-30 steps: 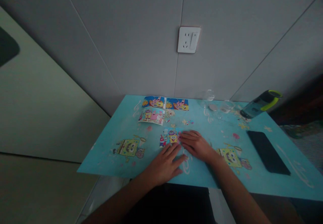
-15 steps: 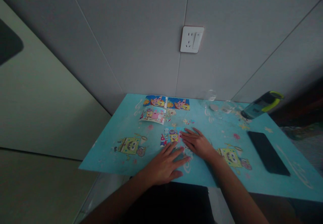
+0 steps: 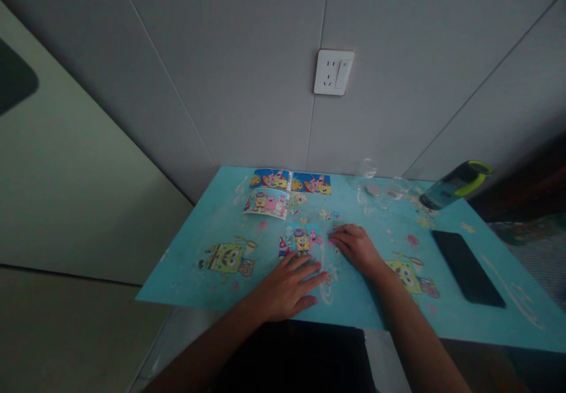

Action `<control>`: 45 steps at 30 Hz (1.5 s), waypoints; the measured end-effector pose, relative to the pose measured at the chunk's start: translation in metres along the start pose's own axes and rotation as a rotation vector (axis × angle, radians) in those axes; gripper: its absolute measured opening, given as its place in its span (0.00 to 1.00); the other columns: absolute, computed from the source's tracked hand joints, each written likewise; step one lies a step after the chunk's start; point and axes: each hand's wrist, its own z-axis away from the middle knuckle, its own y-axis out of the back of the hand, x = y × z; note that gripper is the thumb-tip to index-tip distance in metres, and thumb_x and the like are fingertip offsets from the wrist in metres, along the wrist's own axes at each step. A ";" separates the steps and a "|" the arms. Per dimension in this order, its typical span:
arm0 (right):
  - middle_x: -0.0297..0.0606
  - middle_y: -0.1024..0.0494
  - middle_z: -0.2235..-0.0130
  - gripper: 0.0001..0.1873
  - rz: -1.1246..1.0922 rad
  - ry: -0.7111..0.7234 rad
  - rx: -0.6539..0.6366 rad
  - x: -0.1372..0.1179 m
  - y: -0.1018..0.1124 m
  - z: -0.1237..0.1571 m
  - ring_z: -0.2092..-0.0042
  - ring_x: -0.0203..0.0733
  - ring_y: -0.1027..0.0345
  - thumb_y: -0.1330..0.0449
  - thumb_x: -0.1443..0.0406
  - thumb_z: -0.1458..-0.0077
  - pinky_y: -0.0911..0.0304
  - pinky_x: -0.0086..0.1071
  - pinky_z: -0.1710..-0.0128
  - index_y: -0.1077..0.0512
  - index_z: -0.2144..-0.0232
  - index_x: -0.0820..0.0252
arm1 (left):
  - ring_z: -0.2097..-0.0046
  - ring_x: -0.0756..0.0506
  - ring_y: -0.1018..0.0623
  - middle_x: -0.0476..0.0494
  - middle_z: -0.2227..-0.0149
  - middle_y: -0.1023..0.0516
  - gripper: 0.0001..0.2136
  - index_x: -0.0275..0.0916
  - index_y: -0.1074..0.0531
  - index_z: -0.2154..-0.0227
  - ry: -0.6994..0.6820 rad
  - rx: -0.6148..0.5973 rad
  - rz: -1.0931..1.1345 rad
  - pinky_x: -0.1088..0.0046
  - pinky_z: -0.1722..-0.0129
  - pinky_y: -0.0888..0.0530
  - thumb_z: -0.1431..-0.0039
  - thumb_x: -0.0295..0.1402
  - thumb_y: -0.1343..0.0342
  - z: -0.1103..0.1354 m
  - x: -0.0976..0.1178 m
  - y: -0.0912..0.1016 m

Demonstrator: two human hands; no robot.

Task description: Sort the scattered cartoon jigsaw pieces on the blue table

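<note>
The left hand is resting flat and open, holding nothing, on the near side of the half-made puzzle. The right hand is curling down just right of it; pinching or not, I cannot tell. Sliding pieces slowly seems best.

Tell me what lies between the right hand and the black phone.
Head view: nothing loose, only the blue table cover with a printed yellow cartoon figure between the right hand and the phone.
</note>
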 end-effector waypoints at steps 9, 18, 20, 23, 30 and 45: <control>0.40 0.20 0.53 0.10 0.030 0.007 -0.017 0.005 0.012 0.004 0.51 0.49 0.30 0.40 0.58 0.37 0.38 0.44 0.51 0.21 0.57 0.51 | 0.33 0.39 0.41 0.42 0.37 0.35 0.19 0.45 0.36 0.40 0.027 0.052 0.058 0.51 0.32 0.47 0.30 0.41 0.54 -0.003 0.000 0.009; 0.42 0.26 0.44 0.16 0.020 0.016 -0.015 -0.005 0.007 0.003 0.43 0.50 0.34 0.44 0.64 0.36 0.40 0.47 0.45 0.24 0.48 0.49 | 0.36 0.39 0.36 0.38 0.41 0.31 0.20 0.38 0.34 0.44 0.075 0.134 -0.059 0.55 0.33 0.45 0.30 0.45 0.55 -0.048 0.010 -0.009; 0.43 0.27 0.43 0.17 0.041 0.008 -0.013 -0.004 0.008 0.003 0.43 0.51 0.35 0.44 0.66 0.37 0.40 0.48 0.45 0.24 0.48 0.50 | 0.36 0.39 0.36 0.37 0.41 0.31 0.22 0.37 0.34 0.43 0.081 0.144 -0.091 0.54 0.33 0.47 0.31 0.46 0.55 -0.061 0.012 -0.017; 0.44 0.27 0.43 0.19 0.080 0.004 -0.009 -0.004 0.010 0.003 0.43 0.52 0.36 0.43 0.68 0.40 0.41 0.50 0.44 0.24 0.48 0.51 | 0.36 0.38 0.36 0.35 0.40 0.32 0.25 0.35 0.37 0.40 0.108 0.155 -0.113 0.54 0.32 0.49 0.31 0.47 0.54 -0.073 0.013 -0.025; 0.43 0.28 0.42 0.21 0.173 -0.018 -0.035 -0.007 0.011 0.002 0.42 0.54 0.38 0.41 0.71 0.44 0.45 0.51 0.44 0.23 0.50 0.49 | 0.39 0.39 0.32 0.37 0.45 0.29 0.24 0.35 0.37 0.40 0.099 0.143 -0.086 0.55 0.32 0.48 0.32 0.44 0.52 -0.076 0.010 -0.022; 0.39 0.23 0.46 0.21 -0.002 0.082 -0.067 -0.005 0.015 0.004 0.44 0.49 0.32 0.43 0.72 0.46 0.44 0.49 0.42 0.22 0.52 0.51 | 0.43 0.36 0.30 0.37 0.52 0.26 0.19 0.38 0.32 0.46 0.191 0.217 -0.205 0.51 0.39 0.40 0.33 0.43 0.51 -0.079 -0.005 -0.015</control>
